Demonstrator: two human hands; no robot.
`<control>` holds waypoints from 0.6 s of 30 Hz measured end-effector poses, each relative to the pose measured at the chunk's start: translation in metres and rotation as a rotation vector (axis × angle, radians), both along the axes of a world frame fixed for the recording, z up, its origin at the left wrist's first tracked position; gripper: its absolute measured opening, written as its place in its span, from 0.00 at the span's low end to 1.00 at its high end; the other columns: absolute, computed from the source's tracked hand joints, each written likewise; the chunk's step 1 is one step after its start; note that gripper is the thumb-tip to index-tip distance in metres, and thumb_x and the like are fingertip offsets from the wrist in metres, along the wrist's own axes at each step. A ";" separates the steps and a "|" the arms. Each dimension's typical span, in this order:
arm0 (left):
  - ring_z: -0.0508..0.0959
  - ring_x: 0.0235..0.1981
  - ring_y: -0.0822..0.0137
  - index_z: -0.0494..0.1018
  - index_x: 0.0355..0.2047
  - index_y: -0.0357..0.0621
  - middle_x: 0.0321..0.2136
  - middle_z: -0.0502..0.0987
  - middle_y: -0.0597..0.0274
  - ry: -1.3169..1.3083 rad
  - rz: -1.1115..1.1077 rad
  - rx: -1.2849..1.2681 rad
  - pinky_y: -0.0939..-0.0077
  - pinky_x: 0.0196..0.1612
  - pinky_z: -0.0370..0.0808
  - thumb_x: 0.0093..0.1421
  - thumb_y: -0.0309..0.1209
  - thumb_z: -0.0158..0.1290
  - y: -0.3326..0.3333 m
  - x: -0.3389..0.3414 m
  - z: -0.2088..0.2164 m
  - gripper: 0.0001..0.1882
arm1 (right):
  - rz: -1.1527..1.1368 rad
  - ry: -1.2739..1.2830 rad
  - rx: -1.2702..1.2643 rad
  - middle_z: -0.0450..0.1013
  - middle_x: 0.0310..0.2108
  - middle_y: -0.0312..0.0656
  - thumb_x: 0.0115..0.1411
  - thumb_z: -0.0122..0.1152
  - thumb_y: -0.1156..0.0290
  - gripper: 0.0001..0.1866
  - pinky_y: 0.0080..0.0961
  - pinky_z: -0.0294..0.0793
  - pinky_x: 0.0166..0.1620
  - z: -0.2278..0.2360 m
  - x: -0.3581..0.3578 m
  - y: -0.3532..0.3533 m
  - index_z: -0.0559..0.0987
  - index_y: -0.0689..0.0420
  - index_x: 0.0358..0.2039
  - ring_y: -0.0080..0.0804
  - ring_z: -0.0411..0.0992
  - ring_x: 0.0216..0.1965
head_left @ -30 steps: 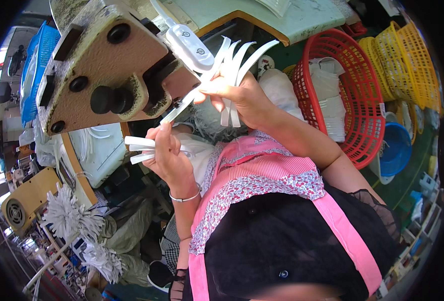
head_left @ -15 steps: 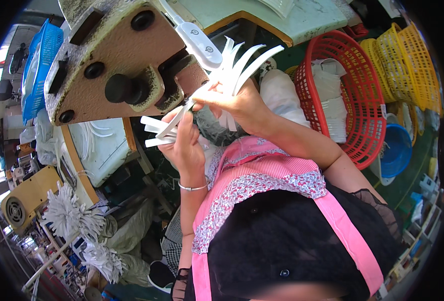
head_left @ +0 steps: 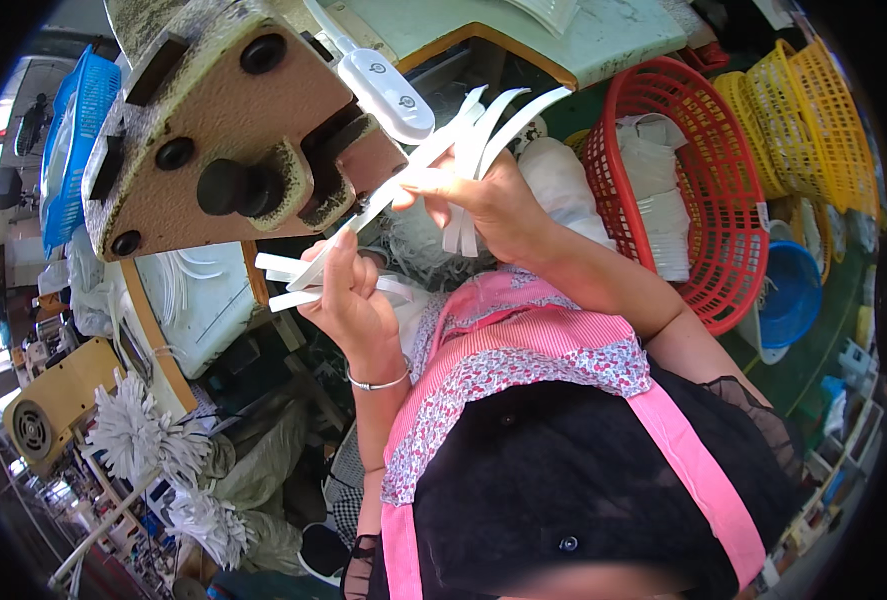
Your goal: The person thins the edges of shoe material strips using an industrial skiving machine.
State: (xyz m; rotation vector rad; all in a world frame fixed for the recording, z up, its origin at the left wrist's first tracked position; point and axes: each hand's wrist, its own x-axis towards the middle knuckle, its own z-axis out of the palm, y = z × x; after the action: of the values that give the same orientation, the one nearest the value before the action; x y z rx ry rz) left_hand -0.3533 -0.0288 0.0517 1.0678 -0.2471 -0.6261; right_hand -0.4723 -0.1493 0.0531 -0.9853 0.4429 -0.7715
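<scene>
Several flat white strips, like elastic or webbing, are in both of my hands. One white strip (head_left: 368, 212) runs straight between the hands. My left hand (head_left: 351, 305) pinches its lower end between thumb and fingers, and more strip ends stick out leftward past the knuckles. My right hand (head_left: 488, 200) grips the upper part, with a fan of white strips (head_left: 493, 125) spreading above it and a few ends hanging below the fingers. The head of a sewing machine (head_left: 253, 130), beige and worn, is tilted just beyond my left hand. What the right palm covers is hidden.
A white lamp-like control unit (head_left: 388, 95) hangs beside the machine. To the right stand a red basket (head_left: 698, 200) with white pieces, yellow baskets (head_left: 803, 120) and a blue basin (head_left: 791, 295). Bundles of white strips (head_left: 143, 430) hang at lower left.
My hands have drawn apart: the left has moved slightly down and left, so a longer length of strip shows between them. The fan of strips above the right hand has shifted.
</scene>
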 end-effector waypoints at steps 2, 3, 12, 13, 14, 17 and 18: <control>0.53 0.13 0.86 0.73 0.28 0.37 0.15 0.61 0.76 -0.012 0.005 -0.003 0.85 0.17 0.46 0.58 0.19 0.57 0.004 0.003 0.000 0.03 | 0.005 0.020 -0.006 0.79 0.29 0.42 0.58 0.63 0.73 0.06 0.15 0.68 0.26 0.000 0.002 0.004 0.80 0.62 0.33 0.19 0.69 0.22; 0.53 0.13 0.86 0.73 0.28 0.37 0.15 0.61 0.76 -0.012 0.004 -0.001 0.85 0.17 0.46 0.58 0.19 0.57 0.005 0.005 0.001 0.03 | 0.012 0.041 -0.014 0.79 0.29 0.42 0.58 0.63 0.73 0.06 0.15 0.68 0.26 -0.001 0.003 0.005 0.81 0.62 0.32 0.19 0.70 0.22; 0.54 0.13 0.84 0.72 0.28 0.37 0.15 0.60 0.75 0.000 0.065 0.047 0.86 0.16 0.48 0.59 0.21 0.55 0.025 0.022 0.002 0.04 | -0.042 -0.058 0.109 0.80 0.32 0.46 0.59 0.61 0.75 0.07 0.17 0.71 0.26 -0.005 -0.006 0.006 0.78 0.66 0.35 0.22 0.71 0.22; 0.54 0.13 0.84 0.71 0.27 0.38 0.15 0.59 0.75 -0.005 0.073 0.062 0.86 0.16 0.48 0.59 0.21 0.55 0.029 0.024 0.002 0.04 | -0.042 -0.058 0.110 0.80 0.32 0.46 0.59 0.61 0.75 0.07 0.17 0.71 0.26 -0.005 -0.006 0.007 0.78 0.66 0.35 0.22 0.71 0.22; 0.54 0.13 0.84 0.71 0.27 0.38 0.15 0.58 0.75 -0.011 0.081 0.078 0.86 0.16 0.47 0.60 0.21 0.55 0.031 0.026 0.002 0.05 | -0.036 -0.048 0.097 0.80 0.33 0.47 0.60 0.60 0.75 0.07 0.17 0.71 0.27 -0.004 -0.006 0.007 0.77 0.66 0.36 0.22 0.71 0.22; 0.57 0.14 0.85 0.72 0.30 0.36 0.17 0.63 0.74 -0.035 -0.012 0.044 0.87 0.16 0.49 0.60 0.21 0.56 0.031 0.027 0.001 0.03 | -0.054 -0.036 0.083 0.80 0.33 0.47 0.60 0.60 0.75 0.08 0.17 0.71 0.27 -0.008 -0.006 0.005 0.76 0.66 0.37 0.22 0.71 0.23; 0.57 0.14 0.85 0.72 0.30 0.36 0.17 0.63 0.74 -0.036 -0.012 0.042 0.87 0.16 0.49 0.60 0.21 0.56 0.028 0.023 0.000 0.03 | -0.081 -0.032 0.083 0.80 0.33 0.47 0.60 0.59 0.75 0.08 0.17 0.71 0.27 -0.010 -0.008 0.003 0.76 0.66 0.37 0.22 0.71 0.22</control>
State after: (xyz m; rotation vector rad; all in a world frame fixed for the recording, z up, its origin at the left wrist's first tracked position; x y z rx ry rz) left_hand -0.3305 -0.0011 0.0515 1.1198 -0.2731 -0.6256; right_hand -0.4804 -0.1459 0.0433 -0.8805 0.4861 -0.8343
